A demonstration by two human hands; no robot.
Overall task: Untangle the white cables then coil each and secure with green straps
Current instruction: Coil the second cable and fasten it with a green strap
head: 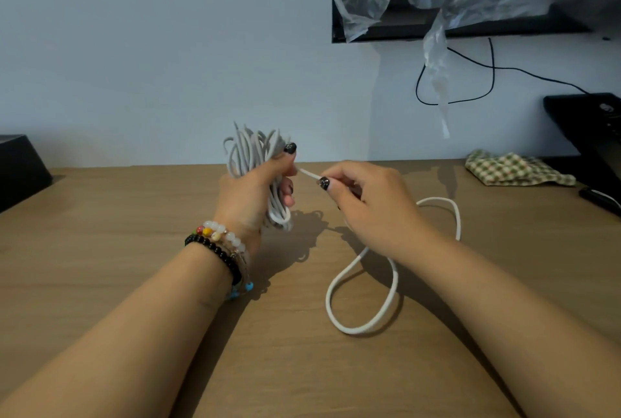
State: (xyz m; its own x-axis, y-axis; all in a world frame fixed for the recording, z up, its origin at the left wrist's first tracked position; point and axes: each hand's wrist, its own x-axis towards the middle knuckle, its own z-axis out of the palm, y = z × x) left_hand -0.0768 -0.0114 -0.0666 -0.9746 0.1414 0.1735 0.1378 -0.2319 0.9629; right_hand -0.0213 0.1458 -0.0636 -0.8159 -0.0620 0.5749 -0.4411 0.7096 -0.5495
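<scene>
Left hand (255, 192) curled tight round a bundle of white cable loops (250, 155), held upright above the wooden table (134, 249). Right hand (366, 202) pinching a short white strand (307, 174) leading out of that bundle, fingertips closed on it. Loose white cable (363, 296) trailing in open loops on the table, near and right of the hands. Probably mid-coiling, not yet strapping. Next: feeding the slack round the bundle without kinking. No green straps in view. Checked cloth (514, 169) far right.

Dim cool light, soft shadows under hands (302, 192) on table (100, 249), wide-angle edge bending, slight softness
</scene>
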